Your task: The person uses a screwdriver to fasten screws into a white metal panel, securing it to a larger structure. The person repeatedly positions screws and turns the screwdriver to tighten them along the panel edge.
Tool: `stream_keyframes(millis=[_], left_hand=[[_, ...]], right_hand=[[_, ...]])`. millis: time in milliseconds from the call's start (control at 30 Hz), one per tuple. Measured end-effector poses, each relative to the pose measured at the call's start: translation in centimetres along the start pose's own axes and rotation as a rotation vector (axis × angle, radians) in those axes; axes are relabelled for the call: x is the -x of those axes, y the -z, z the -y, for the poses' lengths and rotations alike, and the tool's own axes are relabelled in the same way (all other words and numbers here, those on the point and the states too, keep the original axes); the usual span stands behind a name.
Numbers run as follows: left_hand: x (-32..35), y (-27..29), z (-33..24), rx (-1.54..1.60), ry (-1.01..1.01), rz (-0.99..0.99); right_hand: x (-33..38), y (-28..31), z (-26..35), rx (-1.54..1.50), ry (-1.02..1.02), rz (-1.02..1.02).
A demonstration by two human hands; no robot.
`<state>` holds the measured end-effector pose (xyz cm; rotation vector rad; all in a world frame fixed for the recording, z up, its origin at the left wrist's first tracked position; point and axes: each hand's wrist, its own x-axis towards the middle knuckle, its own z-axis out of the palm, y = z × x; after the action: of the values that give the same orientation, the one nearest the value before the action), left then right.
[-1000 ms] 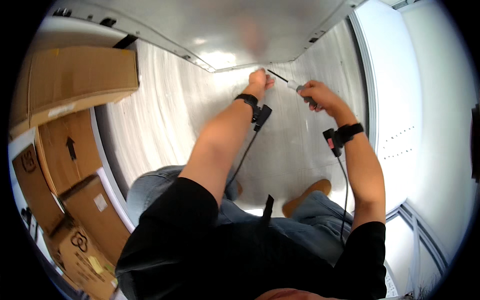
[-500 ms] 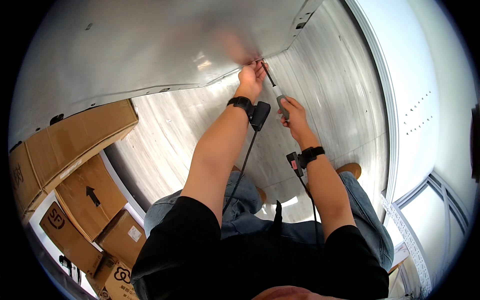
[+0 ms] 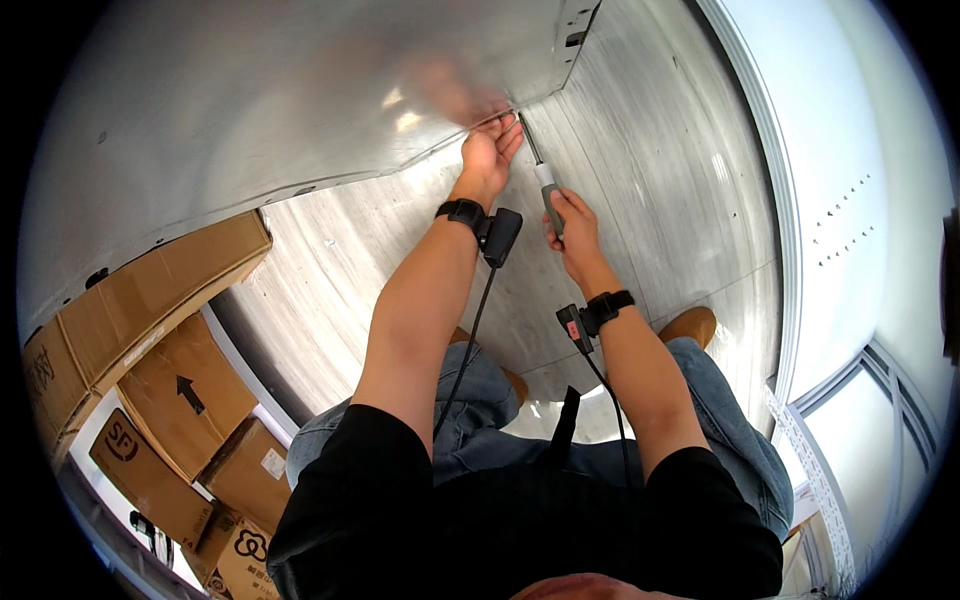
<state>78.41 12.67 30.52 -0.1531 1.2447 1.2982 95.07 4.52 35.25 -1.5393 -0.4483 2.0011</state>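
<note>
A large grey metal panel (image 3: 300,95) fills the upper left, its lower edge running above the floor. At this edge my left hand (image 3: 485,155) has its fingers stretched out, fingertips beside the tip of a screwdriver; whether a small part lies between them is hidden. My right hand (image 3: 574,235) is closed round the grey handle of the screwdriver (image 3: 551,200). Its dark shaft points up and away, with the tip at the panel's edge near my left fingers. Black bands with small cabled boxes sit on both wrists.
Cardboard boxes (image 3: 190,395) are stacked at the left, below the panel. A white panel with a metal-framed edge (image 3: 765,130) rises along the right. The floor (image 3: 660,190) is pale wood-patterned planks. My shoes (image 3: 690,327) and knees are below my hands.
The screwdriver has swung a little more upright, its tip still at the panel's edge. Both hands and the panel sit slightly farther left in view.
</note>
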Motion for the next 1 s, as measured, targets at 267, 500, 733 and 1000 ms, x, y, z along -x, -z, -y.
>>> stream_keyframes(millis=[267,500,733,1000], left_hand=[[0.2,-0.4,-0.2,-0.034,0.043,-0.032],[-0.1,-0.6,-0.9,-0.017,0.081,-0.010],[0.1,-0.9,-1.1,-0.007,0.096,-0.001],[0.0,-0.6,-0.9,-0.037,0.090,-0.008]], right_hand=[[0.2,-0.3,0.6,0.054,-0.015,-0.003],[-0.1,-0.1,0.3,-0.010,-0.019,0.026],[0.0,0.0,0.4,-0.067,-0.023,0.046],[0.2,-0.1,0.7,-0.062,-0.048,0.017]])
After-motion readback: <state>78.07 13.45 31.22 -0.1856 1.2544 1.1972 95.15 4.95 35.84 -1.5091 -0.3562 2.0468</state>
